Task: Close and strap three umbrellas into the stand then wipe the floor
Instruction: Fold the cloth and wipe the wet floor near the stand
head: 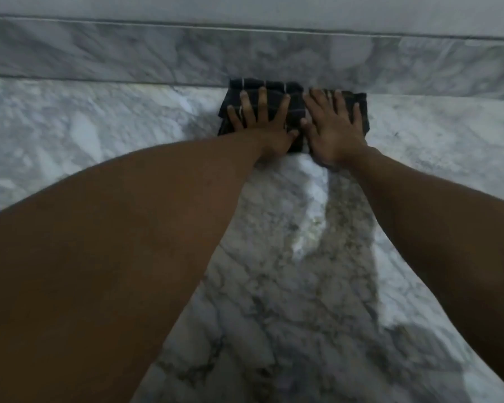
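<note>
- Dark checked cloth (pixel 296 112), thin pale grid lines, folded into a wide pad, lies flat on the floor under both hands.
- Left hand (pixel 262 123): palm down on the left half of the cloth, fingers (pixel 246 107) spread wide and flat, thumb angled toward the middle. Not pinching, just pressing.
- Right hand (pixel 332 126): palm down on the right half, fingers spread, tips near the cloth's far edge. Same flat press, no grip.
- Thumbs sit just beside each other over the cloth's centre; a narrow strip of cloth shows between the hands.
- Cloth sticks out past the left hand's outer fingers and past the right hand's outer edge; heels of both palms overhang the near edge onto the floor.
- Far edge of the cloth touches or is right at the base of the marble skirting (pixel 128 56); frame is soft, cannot tell if there is a gap. No forward room.
- Grey-veined white marble floor (pixel 274 286) is open to the left, right and back toward the person.
- Both bare forearms run in from the bottom corners; the stretch of floor between them is shadowed.
</note>
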The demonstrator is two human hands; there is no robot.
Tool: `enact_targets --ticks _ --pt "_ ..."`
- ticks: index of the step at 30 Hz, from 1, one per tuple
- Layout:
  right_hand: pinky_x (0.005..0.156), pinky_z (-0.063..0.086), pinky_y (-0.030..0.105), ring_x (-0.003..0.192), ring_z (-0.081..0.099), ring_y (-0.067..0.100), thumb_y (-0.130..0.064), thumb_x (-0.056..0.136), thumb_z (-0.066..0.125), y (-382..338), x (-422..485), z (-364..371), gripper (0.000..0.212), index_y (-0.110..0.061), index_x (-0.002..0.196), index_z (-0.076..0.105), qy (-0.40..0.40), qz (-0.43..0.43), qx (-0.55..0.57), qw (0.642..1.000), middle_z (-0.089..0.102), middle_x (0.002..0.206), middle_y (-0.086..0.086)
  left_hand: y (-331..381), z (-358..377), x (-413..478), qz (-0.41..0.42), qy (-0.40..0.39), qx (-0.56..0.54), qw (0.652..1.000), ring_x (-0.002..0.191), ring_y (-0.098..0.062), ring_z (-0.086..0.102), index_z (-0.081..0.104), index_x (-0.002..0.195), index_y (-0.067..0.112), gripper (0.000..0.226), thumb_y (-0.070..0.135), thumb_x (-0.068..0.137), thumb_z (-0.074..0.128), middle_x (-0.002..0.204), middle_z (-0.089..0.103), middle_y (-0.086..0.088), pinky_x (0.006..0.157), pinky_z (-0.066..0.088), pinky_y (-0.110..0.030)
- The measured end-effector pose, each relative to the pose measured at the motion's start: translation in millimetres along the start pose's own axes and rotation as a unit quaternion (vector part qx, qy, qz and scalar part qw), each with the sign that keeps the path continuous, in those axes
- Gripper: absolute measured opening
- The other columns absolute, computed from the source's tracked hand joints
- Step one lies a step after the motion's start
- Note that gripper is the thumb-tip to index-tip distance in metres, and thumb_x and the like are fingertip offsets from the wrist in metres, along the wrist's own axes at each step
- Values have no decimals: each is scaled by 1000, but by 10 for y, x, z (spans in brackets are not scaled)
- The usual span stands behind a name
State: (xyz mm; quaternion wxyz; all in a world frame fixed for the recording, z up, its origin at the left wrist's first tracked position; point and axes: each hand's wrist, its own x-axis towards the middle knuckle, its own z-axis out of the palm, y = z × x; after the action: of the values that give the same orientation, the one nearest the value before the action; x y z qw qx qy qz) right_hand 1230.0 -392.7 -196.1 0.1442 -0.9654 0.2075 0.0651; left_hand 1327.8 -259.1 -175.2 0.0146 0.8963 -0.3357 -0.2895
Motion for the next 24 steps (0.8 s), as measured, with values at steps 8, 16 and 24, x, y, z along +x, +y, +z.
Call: enact_targets --ticks 8,16,24 --pt "115 -12 56 149 -14 28 -54 100 12 -126 -487 144 60 -33 155 -3 9 117 21 993 -8 164 -8 -21 143 -167 98 17 50 994 138 -39 -35 -14 148 45 68 65 95 23 155 -34 -5 108 -20 -64" --pt "116 -14 54 147 -22 26 -52 102 9 -485 -1505 376 59 -35 152 -15 -20 149 39 988 -18 161 -10 -95 701 -1051 90 5 43 995 138 -35 -37 -19 147 45 71 67 94 23 155 -34 0 109 -23 -60" --pt "116 -11 58 148 -19 26 -49 103 17 -1285 -2685 723 59 -31 155 -6 -46 99 41 993 -12 163 -6 -638 1365 -2522 23 8 -8 1000 137 -32 -40 -24 145 45 72 69 93 20 153 -38 2 107 -25 -55"
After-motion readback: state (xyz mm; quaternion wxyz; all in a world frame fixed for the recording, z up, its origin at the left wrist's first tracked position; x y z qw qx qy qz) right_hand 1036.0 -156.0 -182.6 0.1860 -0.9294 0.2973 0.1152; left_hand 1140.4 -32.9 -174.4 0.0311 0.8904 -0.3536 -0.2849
